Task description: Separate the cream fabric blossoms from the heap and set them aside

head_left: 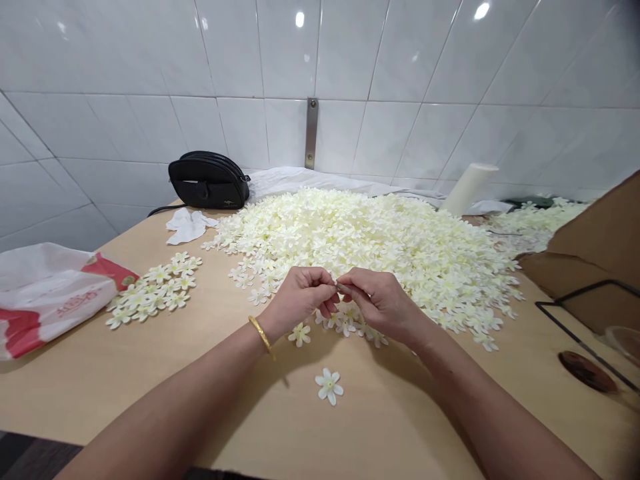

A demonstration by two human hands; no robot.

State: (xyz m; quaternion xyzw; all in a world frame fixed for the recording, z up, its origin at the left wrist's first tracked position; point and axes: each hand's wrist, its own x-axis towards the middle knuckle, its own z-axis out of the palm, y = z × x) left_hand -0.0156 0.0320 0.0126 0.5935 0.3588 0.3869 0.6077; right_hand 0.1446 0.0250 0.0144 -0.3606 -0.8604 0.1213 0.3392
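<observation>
My left hand (306,295) and my right hand (379,298) meet fingertip to fingertip over the near edge of a big heap of pale yellow-white artificial flowers (350,233). Each hand is closed in a pinch. Whatever lies between the fingertips is too small and too covered to make out. Below the hands, a single white flower (329,386) lies face up on the wooden table (280,427). Another loose flower (299,334) rests just under my left wrist. A gold bangle (261,337) circles that wrist.
At left, a smaller group of flowers (156,288) lies by a red and white plastic bag (55,293). A black pouch (209,180) and crumpled tissue (188,225) sit behind. On the right are a white roll (469,189), a cardboard box (590,253) and a black metal frame (575,333).
</observation>
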